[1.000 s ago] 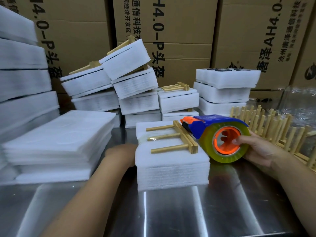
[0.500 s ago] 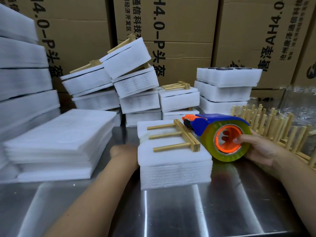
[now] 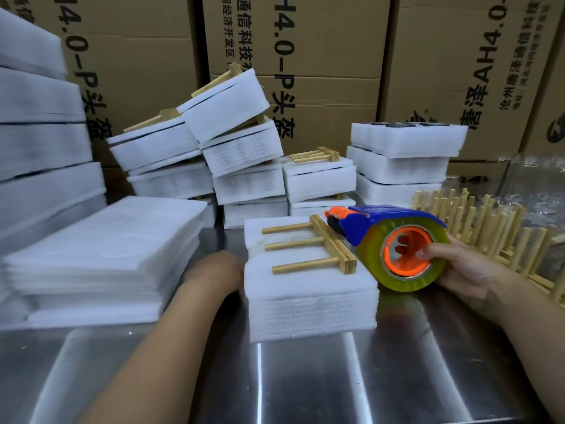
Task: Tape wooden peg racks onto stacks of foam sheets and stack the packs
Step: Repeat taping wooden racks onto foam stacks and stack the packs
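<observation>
Loose foam sheets (image 3: 104, 249) lay at the left. The left grip (image 3: 220, 267) rested against the left side of the foam stack (image 3: 308, 298); its fingers were hidden, so its state could not be told. The peg rack (image 3: 308, 249) lay flat on top. The right grip (image 3: 458, 264) curled round the tape dispenser (image 3: 406, 246), whose nose sat at the rack's bar. Taping seemed to be in hand, and probably called for a pull over the stack's right edge. Spare racks (image 3: 489, 234) crowded that side; open room lay on the surface (image 3: 305, 377) in front.
</observation>
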The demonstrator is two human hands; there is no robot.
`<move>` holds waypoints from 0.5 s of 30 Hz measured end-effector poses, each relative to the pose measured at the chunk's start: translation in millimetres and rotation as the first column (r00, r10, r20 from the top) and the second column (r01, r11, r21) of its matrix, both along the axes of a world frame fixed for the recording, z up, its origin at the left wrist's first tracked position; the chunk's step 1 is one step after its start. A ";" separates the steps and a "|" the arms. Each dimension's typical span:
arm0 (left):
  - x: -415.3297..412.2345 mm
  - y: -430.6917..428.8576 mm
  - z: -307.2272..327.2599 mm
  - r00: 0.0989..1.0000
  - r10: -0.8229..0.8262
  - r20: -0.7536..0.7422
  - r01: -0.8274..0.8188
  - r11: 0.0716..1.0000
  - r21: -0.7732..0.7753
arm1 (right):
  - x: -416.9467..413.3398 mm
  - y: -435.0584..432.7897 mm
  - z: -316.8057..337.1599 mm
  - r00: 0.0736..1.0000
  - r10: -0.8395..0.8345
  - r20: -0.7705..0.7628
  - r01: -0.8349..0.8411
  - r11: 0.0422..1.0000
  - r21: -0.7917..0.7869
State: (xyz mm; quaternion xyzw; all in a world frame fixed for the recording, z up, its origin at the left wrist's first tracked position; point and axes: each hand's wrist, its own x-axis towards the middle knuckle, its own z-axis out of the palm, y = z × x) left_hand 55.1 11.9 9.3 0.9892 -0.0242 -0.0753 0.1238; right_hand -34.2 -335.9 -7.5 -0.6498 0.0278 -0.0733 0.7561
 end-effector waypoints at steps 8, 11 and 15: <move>-4.4 -5.5 10.1 0.987 0.133 -0.089 -0.158 0.727 -0.668 | 1.0 -2.5 -1.2 1.000 -0.021 0.006 0.021 0.999 0.035; -8.1 -6.4 12.3 0.974 0.113 -0.198 -0.223 0.645 -0.731 | 2.2 -2.8 1.7 0.998 -0.040 0.055 0.038 0.999 0.039; -6.9 -4.9 10.7 0.972 0.049 -0.231 -0.206 0.648 -0.733 | 3.5 -2.6 4.9 0.988 -0.067 0.140 0.057 0.996 0.075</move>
